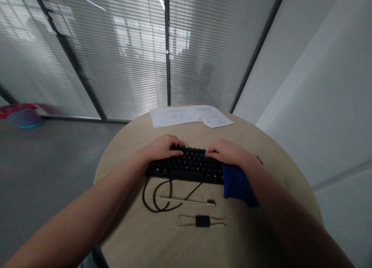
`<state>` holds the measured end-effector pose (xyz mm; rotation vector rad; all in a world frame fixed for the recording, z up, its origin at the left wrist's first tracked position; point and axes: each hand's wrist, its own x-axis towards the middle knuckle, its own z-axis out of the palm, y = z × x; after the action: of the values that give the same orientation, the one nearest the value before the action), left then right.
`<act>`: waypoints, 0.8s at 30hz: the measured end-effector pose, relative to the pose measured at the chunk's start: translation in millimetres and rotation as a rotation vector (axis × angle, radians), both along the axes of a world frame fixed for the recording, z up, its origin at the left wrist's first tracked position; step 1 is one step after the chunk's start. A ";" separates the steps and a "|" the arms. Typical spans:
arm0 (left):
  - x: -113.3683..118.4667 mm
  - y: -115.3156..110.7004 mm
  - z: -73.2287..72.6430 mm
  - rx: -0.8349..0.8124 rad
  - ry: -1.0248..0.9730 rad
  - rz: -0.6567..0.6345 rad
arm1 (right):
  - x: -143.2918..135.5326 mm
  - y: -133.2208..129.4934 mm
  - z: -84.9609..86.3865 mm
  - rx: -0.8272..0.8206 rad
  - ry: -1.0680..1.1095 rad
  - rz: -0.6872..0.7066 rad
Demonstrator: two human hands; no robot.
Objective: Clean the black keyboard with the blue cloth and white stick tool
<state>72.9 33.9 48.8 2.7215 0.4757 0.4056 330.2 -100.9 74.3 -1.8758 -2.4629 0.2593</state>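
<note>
A black keyboard [186, 164] lies on the round wooden table. My left hand [165, 148] grips its left end, thumb over the keys and the other fingers along the back edge. Bunched in the closed fingers of my right hand [225, 151] is a blue cloth [236, 184], pressed against the keys on the right side. The cloth's loose part hangs over the keyboard's right end onto the table. In front of the keyboard lie its coiled black cable [157, 210], a thin white toothbrush [186, 201] with dark bristles, and a wire keycap puller [202, 221] with a black middle.
White printed sheets [177, 116] lie at the table's [279, 171] far edge. A small dark object [259, 160] is partly hidden behind my right forearm. Beyond stands a glass partition with blinds [130, 66]. A red and blue basket [24, 116] sits on the floor at left.
</note>
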 end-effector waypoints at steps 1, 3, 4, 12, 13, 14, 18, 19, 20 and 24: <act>-0.1 0.0 -0.1 -0.001 -0.005 -0.003 | -0.6 -0.1 0.3 0.023 -0.016 -0.012; -0.4 -0.2 0.0 -0.002 -0.005 -0.002 | -1.8 -0.2 1.0 0.032 -0.034 -0.011; -0.5 -0.4 0.2 -0.002 -0.003 0.002 | -2.4 -0.2 1.2 0.020 -0.034 -0.001; -0.3 0.7 -1.2 -0.006 -0.005 0.009 | -10.7 -0.6 1.6 0.047 -0.092 -0.052; -0.3 0.9 -1.4 -0.003 -0.003 0.010 | -10.2 -0.8 2.1 0.035 -0.092 -0.046; -0.3 1.2 -1.5 -0.002 -0.001 0.012 | -8.9 -1.1 3.0 0.020 -0.092 -0.037; -0.7 2.3 -2.3 -0.005 0.003 0.014 | 2.9 -3.1 7.2 0.053 -0.084 -0.059; -0.7 2.6 -2.7 -0.005 0.004 0.014 | 6.4 -3.6 7.8 0.067 -0.074 -0.067; -0.7 2.9 -2.9 -0.006 0.003 0.015 | 9.5 -3.9 8.1 0.071 -0.059 -0.071; -0.4 3.0 -2.8 -0.011 -0.002 0.012 | 15.5 -4.1 5.8 0.010 -0.023 -0.055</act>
<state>72.5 36.8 46.0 2.7083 0.4925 0.4077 345.7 -105.0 80.1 -1.9503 -2.4177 0.2244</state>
